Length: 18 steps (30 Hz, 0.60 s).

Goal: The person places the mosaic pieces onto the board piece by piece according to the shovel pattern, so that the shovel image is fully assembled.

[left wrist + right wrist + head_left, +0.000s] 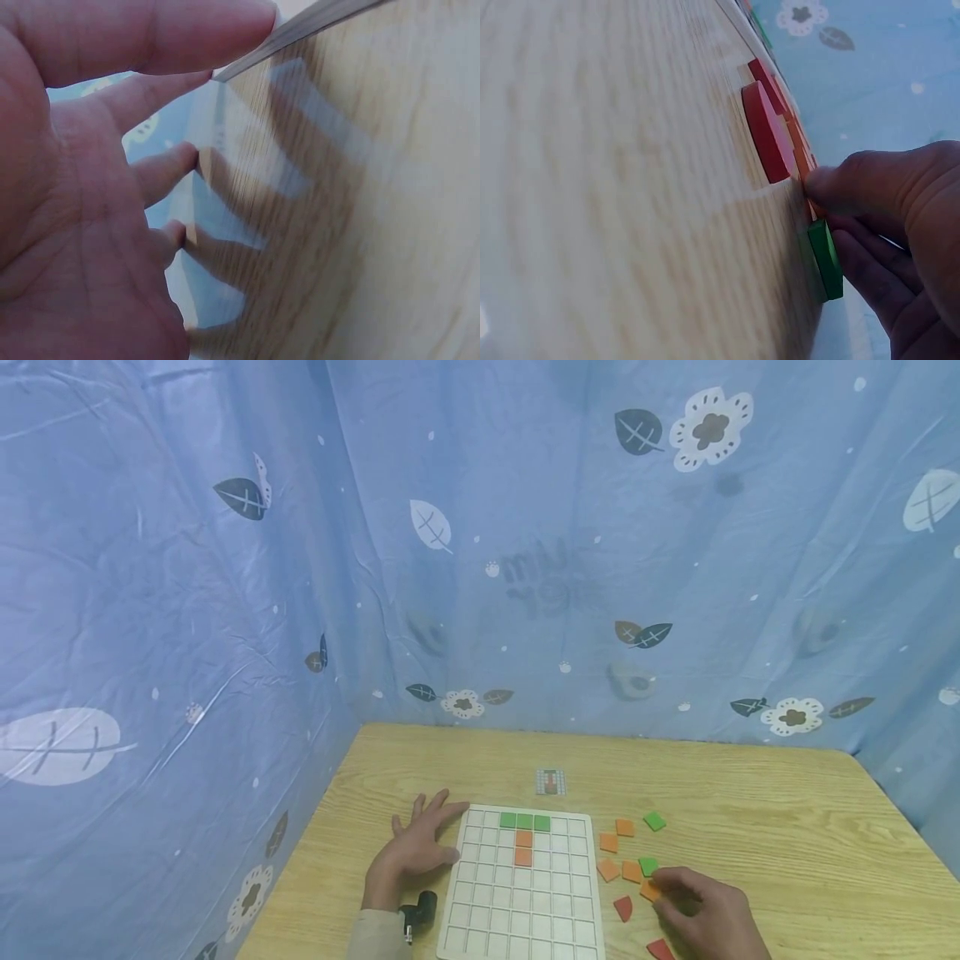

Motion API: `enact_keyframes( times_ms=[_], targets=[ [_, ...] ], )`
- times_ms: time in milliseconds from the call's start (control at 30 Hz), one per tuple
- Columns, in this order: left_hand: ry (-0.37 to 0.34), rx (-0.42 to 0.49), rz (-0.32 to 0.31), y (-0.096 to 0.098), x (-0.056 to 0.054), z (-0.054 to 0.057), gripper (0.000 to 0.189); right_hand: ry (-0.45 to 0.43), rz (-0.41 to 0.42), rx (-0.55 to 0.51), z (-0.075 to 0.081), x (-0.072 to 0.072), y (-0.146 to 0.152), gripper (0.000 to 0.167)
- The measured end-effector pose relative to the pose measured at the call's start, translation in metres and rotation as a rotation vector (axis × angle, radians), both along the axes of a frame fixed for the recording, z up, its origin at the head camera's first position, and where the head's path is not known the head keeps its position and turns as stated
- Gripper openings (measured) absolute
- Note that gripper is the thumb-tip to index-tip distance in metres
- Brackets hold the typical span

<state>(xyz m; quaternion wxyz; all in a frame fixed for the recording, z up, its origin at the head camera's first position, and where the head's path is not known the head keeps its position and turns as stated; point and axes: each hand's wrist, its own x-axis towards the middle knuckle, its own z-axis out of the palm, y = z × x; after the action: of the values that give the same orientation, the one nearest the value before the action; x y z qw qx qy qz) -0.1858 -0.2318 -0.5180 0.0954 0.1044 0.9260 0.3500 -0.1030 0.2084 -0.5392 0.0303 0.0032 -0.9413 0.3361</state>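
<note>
A white grid board (521, 893) lies on the table, with a row of green square tiles (525, 821) near its far edge and two orange tiles (523, 848) below the middle one. My left hand (420, 845) rests at the board's left edge, fingers spread and thumb touching the rim. Right of the board, my right hand (708, 912) pinches an orange tile (649, 891) between thumb and forefinger. In the right wrist view the thumb presses on that tile, and a green tile (825, 259) lies close by the other fingers.
Loose orange tiles (608, 842), green tiles (655, 821) and red quarter-round pieces (623, 907) lie right of the board. A small pattern card (551, 782) sits beyond it. Blue patterned cloth (525, 568) hangs behind the table. A black device (420, 910) is at the left wrist.
</note>
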Motion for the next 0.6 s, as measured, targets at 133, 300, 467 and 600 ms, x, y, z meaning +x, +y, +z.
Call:
enact_keyframes(
  times_ms=[133, 300, 467, 600],
  targets=[
    [0.000, 0.003, -0.003, 0.000, 0.000, 0.000, 0.081, 0.010, -0.008, 0.014, 0.001, 0.000, 0.000, 0.028],
    [-0.003, 0.007, -0.008, 0.001, 0.001, 0.001, 0.082, -0.027, -0.014, -0.067, 0.008, -0.001, 0.005, 0.030],
    [-0.003, 0.013, -0.005, 0.001, 0.001, 0.001, 0.082, -0.053, 0.005, -0.122, 0.019, -0.004, 0.009, 0.032],
    [-0.004, 0.010, -0.002, 0.000, 0.001, 0.000, 0.081, 0.019, 0.040, -0.120, 0.025, -0.007, 0.006, 0.030]
  ],
)
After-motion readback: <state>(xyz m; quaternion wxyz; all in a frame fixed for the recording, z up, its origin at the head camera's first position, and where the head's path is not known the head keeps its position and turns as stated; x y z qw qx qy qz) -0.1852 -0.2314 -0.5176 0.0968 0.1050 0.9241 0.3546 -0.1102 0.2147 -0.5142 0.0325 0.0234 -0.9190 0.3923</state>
